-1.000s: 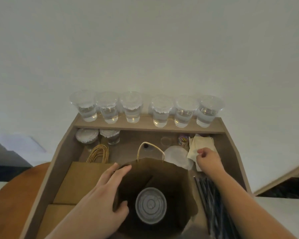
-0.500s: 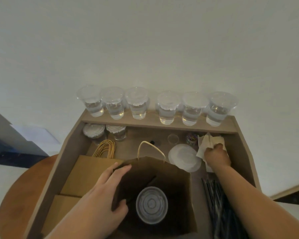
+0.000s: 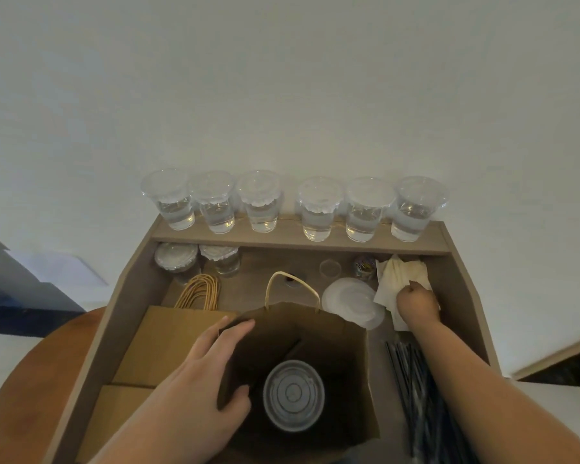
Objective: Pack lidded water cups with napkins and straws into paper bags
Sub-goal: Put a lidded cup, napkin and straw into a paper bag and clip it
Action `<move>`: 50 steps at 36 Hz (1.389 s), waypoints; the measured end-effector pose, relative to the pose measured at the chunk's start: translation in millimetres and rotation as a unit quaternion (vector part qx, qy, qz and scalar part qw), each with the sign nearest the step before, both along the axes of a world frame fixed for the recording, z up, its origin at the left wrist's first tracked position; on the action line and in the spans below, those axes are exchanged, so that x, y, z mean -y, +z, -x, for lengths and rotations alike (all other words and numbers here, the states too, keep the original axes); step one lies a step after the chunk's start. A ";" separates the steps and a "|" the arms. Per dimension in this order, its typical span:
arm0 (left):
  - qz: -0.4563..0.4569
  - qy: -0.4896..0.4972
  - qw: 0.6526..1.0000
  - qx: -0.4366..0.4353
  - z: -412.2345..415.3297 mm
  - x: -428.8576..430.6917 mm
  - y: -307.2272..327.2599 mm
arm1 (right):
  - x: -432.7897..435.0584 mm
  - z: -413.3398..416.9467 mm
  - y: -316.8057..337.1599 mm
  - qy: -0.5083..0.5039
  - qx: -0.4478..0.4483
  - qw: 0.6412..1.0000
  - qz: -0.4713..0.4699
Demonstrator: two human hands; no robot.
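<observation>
- Curled fingers of my right hand pinch the top of the napkins, a pale pile in the back right corner of the tray, just under the shelf.
- My left hand grips the left rim of the open paper bag. The fingers lie along the outside and the thumb hooks inside, holding the mouth wide.
- That bag stands at the middle of the tray's front edge, with one lidded cup upright on its bottom.
- Step in hand, as I judge it: the cup is packed, I am fetching the napkin, and the straw is not yet in.
- The next move calls for peeling off a single napkin without dragging the pile.
- I would carry it over the loose lids that lie between the napkins and the bag, then drop it beside the cup while my left hand keeps the mouth open.
- After that comes one of the straws, a dark bundle along the tray's right edge near the front.
- Cups: a row of cups, six, on the shelf; a pair of cups below it in the back left corner; one in the bag. That makes nine.
- Bags: one open. The flat bags are stacked by the left edge, at least two, though I cannot tell exactly how many.
- Napkins, lids and straws lie too close together to count.
</observation>
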State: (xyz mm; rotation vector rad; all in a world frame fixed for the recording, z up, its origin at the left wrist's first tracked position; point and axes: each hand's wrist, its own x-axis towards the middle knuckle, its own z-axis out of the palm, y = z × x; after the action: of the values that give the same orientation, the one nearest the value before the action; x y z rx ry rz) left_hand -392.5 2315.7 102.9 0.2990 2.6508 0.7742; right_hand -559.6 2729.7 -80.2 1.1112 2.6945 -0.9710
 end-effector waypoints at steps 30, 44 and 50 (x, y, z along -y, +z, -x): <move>-0.036 -0.022 0.999 -0.014 -5.3 13.3 -8.1 | 82.5 -175.5 255.1 0.158 -0.394 0.790 0.443; -0.061 -0.023 0.998 0.024 -1.1 27.5 -6.8 | 190.9 -158.8 213.7 0.471 0.014 0.873 -0.124; -0.073 -0.030 0.997 0.004 -3.3 26.0 -8.7 | 203.5 -153.2 210.3 0.522 0.044 0.844 -0.113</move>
State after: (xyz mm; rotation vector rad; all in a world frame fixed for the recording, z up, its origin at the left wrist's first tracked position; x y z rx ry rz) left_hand -389.2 2289.7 94.2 0.4116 2.5692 0.9486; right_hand -406.4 2526.2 130.1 -0.3780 2.7034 -0.3741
